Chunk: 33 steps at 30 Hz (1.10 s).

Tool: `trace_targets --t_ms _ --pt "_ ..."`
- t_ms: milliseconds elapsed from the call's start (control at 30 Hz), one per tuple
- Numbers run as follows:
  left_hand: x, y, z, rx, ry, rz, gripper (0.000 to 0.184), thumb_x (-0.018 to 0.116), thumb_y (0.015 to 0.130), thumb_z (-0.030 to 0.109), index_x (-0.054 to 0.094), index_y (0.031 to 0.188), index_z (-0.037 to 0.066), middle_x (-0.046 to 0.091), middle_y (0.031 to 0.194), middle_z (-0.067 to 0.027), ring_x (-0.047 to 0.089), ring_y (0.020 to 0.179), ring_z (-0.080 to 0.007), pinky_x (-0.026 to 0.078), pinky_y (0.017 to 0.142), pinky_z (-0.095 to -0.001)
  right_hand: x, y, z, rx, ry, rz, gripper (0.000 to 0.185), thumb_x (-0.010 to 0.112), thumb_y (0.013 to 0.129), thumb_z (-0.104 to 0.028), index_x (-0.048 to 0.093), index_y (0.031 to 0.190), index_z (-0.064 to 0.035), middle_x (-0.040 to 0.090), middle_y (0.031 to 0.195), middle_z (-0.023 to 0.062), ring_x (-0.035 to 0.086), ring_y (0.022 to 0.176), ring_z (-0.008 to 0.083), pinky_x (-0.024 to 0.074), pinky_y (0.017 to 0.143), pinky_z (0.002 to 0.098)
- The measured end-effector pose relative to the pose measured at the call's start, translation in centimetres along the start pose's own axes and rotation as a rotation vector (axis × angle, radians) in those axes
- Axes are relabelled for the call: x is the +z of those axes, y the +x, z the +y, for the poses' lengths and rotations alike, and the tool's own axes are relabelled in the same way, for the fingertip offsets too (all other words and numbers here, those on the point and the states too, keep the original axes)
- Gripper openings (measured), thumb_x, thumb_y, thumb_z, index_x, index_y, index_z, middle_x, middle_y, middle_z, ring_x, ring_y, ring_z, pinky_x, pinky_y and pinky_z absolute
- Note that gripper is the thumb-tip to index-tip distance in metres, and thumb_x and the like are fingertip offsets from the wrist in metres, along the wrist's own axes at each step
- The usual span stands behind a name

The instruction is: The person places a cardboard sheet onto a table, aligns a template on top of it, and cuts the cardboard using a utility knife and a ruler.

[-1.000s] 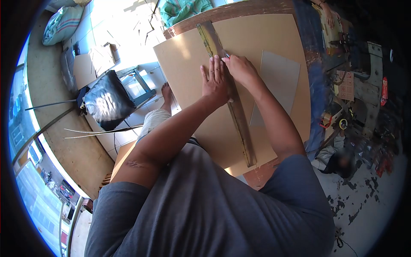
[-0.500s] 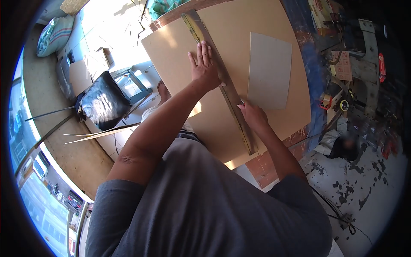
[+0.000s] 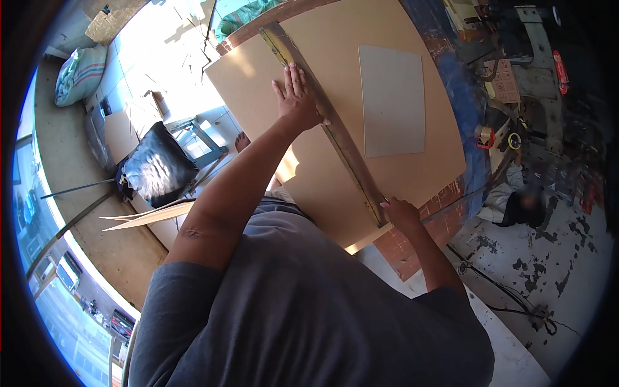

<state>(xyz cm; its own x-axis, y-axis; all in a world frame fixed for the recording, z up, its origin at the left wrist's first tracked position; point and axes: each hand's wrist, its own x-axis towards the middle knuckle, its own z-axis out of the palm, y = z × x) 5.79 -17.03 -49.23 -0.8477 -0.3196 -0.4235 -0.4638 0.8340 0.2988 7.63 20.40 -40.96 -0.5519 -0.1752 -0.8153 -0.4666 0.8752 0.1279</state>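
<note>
A large tan board [image 3: 316,161] lies on the workbench with a long, worn straight bar [image 3: 345,142] set diagonally across it. My left hand [image 3: 298,106] presses down on the upper half of the bar, open, its fingers stretched out and spread. Near the bar's lower end, my right hand [image 3: 403,215] is closed beside its right edge. A small, thin tool that looks like a cutter [image 3: 385,204] barely shows at its fingertips; the rest is hidden in the fist. To the right of the bar, a smaller grey rectangular sheet [image 3: 393,103] rests on the board.
Another person [image 3: 519,203] is low on the floor at the right. Rolls of tape [image 3: 514,141] and tools crowd the right side. A shiny black cushion-like bundle [image 3: 159,158] and a stuffed sack [image 3: 80,75] are at left. Cables [image 3: 509,293] run over the floor.
My right hand has slid down along the bar toward its lower end, nearer my body. My left hand stays pressed on the bar. The whole view has shifted slightly.
</note>
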Motion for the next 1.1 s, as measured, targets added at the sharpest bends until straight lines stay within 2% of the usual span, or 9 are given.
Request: trace_targets --t_ms 133,233,300,433,500,533,600,933,1100 --pt "0.5 -0.3 -0.4 0.034 -0.014 0.036 0.144 0.079 0.064 0.070 0.002 0.154 -0.011 -0.012 0.161 -0.0308 -0.015 0.151 -0.0416 0.004 0.116 -0.0679 -2.6 -1.6 -1.1 0.062 0.103 0.030 0.050 0.042 0.104 -0.047 0.060 0.103 0.0001 0.069 0.093 0.0253 0.068 0.093 0.0425 0.0519 0.079 0.0531" --pt "0.7 -0.7 -0.5 0.048 -0.004 0.057 0.144 0.077 0.064 0.072 0.002 0.153 -0.012 -0.011 0.161 -0.0312 -0.014 0.151 -0.0420 0.004 0.115 -0.0689 -5.1 -2.1 -3.5 0.087 0.295 0.206 0.047 0.044 0.104 -0.043 0.059 0.102 0.0013 0.068 0.091 0.0257 0.067 0.092 0.0437 0.0512 0.078 0.0510" --pt "0.7 -1.1 -0.5 0.047 0.010 0.062 0.144 0.076 0.064 0.074 0.003 0.154 -0.012 -0.011 0.161 -0.0313 -0.014 0.151 -0.0421 0.005 0.115 -0.0694 -5.8 -1.6 -4.2 0.022 0.464 0.314 0.043 0.048 0.103 -0.039 0.056 0.101 0.0029 0.067 0.090 0.0269 0.066 0.092 0.0457 0.0498 0.077 0.0503" --pt "0.7 -1.8 -0.8 0.045 -0.030 0.052 0.141 0.076 0.064 0.072 0.004 0.155 -0.009 -0.011 0.163 -0.0280 -0.013 0.152 -0.0403 0.001 0.116 -0.0675 -7.0 1.9 -5.4 -0.130 0.561 0.396 0.036 0.049 0.104 -0.032 0.054 0.100 0.0026 0.066 0.087 0.0261 0.066 0.088 0.0459 0.0489 0.074 0.0501" --pt "1.3 -1.7 -1.4 0.090 -0.080 0.095 0.142 0.075 0.064 0.074 0.004 0.155 -0.009 -0.010 0.163 -0.0277 -0.012 0.152 -0.0395 0.001 0.116 -0.0681 -8.3 4.0 -7.1 -0.191 0.625 0.480 0.026 0.049 0.105 -0.026 0.051 0.099 0.0000 0.061 0.071 0.0138 0.062 0.065 0.0278 0.0474 0.063 0.0417" --pt "1.5 -1.7 -1.5 0.083 -0.077 0.100 0.142 0.075 0.064 0.074 0.004 0.155 -0.009 -0.010 0.163 -0.0277 -0.012 0.152 -0.0395 0.001 0.116 -0.0681 -9.5 4.5 -8.1 -0.200 0.625 0.481 0.026 0.049 0.105 -0.026 0.051 0.099 0.0000 0.061 0.071 0.0138 0.062 0.065 0.0278 0.0474 0.063 0.0417" --pt "1.5 -1.4 -1.6 0.099 -0.068 0.122 0.144 0.073 0.062 0.077 0.005 0.155 -0.009 -0.009 0.163 -0.0276 -0.011 0.153 -0.0390 0.001 0.115 -0.0685 -12.3 4.8 -10.0 -0.187 0.627 0.419 0.026 0.045 0.105 -0.025 0.051 0.103 0.0000 0.064 0.079 0.0208 0.064 0.077 0.0426 0.0468 0.069 0.0509" --pt "0.5 -0.4 -1.3 0.078 -0.039 0.111 0.146 0.074 0.059 0.079 0.006 0.155 -0.008 -0.007 0.163 -0.0277 -0.008 0.153 -0.0393 0.002 0.115 -0.0698 -13.6 7.5 -10.8 -0.287 0.712 0.515 0.030 0.044 0.106 -0.029 0.050 0.101 0.0001 0.062 0.076 0.0178 0.064 0.072 0.0375 0.0474 0.068 0.0476" --pt "0.0 -0.4 -1.3 0.071 -0.058 0.098 0.144 0.075 0.060 0.076 0.006 0.155 -0.008 -0.006 0.163 -0.0283 -0.008 0.153 -0.0400 0.003 0.115 -0.0701 -16.0 8.9 -13.8 -0.316 0.660 0.551 0.035 0.046 0.106 -0.034 0.051 0.101 0.0002 0.064 0.079 0.0206 0.063 0.075 0.0427 0.0470 0.066 0.0485"
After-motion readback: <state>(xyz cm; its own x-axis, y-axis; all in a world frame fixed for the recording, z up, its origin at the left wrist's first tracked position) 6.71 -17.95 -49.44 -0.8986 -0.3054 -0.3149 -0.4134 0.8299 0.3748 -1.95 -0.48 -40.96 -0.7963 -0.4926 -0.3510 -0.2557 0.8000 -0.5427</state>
